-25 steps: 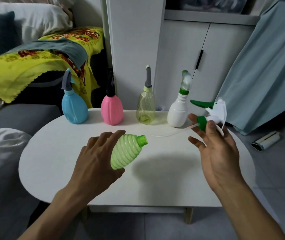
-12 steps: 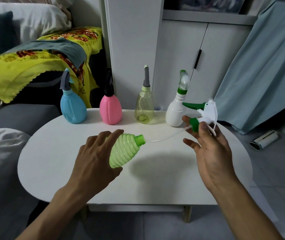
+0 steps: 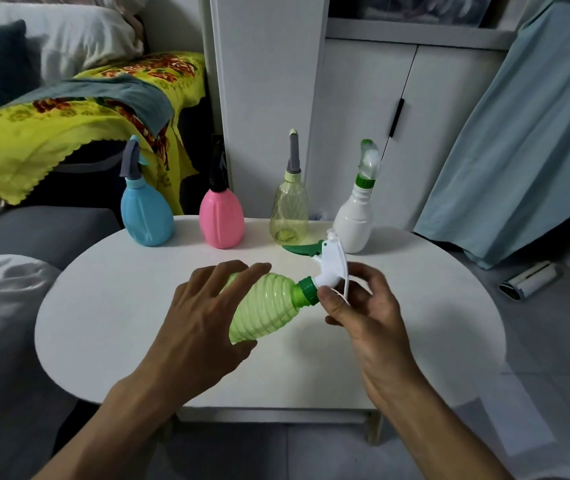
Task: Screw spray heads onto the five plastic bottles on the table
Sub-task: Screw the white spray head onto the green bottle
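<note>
Nothing here can be read: the bottles on the table carry no label, brand or number that I can make out, and the cupboard doors behind them are plain white.

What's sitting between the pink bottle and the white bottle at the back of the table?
In the head view, the clear yellowish bottle with a grey spray head stands between the pink bottle and the white bottle, apart from both.

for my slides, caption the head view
Left hand holds ribbed green bottle; right hand seats spray head.
</note>
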`<state>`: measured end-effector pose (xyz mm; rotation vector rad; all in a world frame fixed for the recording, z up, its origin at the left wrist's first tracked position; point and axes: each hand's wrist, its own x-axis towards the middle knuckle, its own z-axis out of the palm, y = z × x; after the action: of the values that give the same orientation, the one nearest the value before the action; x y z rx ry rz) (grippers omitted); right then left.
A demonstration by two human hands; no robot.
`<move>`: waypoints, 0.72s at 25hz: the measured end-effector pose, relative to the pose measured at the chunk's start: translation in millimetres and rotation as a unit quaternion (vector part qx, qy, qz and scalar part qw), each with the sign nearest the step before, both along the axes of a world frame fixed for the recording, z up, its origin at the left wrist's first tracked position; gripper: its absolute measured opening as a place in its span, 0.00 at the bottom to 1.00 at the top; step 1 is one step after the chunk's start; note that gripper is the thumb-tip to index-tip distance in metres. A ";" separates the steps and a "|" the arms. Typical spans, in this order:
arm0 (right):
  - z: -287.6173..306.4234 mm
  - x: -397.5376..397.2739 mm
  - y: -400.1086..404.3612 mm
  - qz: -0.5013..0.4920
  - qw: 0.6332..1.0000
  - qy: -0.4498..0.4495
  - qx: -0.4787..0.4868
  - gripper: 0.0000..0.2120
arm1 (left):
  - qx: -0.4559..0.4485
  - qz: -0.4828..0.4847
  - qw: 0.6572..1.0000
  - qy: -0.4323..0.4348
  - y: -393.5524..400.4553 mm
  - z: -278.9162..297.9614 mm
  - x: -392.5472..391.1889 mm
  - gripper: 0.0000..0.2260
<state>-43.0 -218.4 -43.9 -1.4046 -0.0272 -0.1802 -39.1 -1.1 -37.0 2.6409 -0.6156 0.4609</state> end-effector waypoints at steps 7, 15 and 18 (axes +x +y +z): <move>10.9 3.3 -18.3 -0.105 0.760 -0.263 -0.585 0.21 | 0.003 -0.027 1.000 -0.003 8.1 3.4 -0.3 0.44; 8.7 -0.8 -22.8 0.033 0.822 -0.291 -0.487 0.18 | 0.045 -0.046 0.998 -0.011 13.6 10.7 -1.7 0.44; 6.7 -1.7 -20.6 0.084 0.861 -0.268 -0.425 0.14 | 0.048 -0.046 0.998 -0.011 12.8 10.8 -2.7 0.44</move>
<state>-44.6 -238.9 -37.2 -2.1783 -0.7748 -0.4473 -41.8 11.7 -26.2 2.6859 -0.7812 0.4435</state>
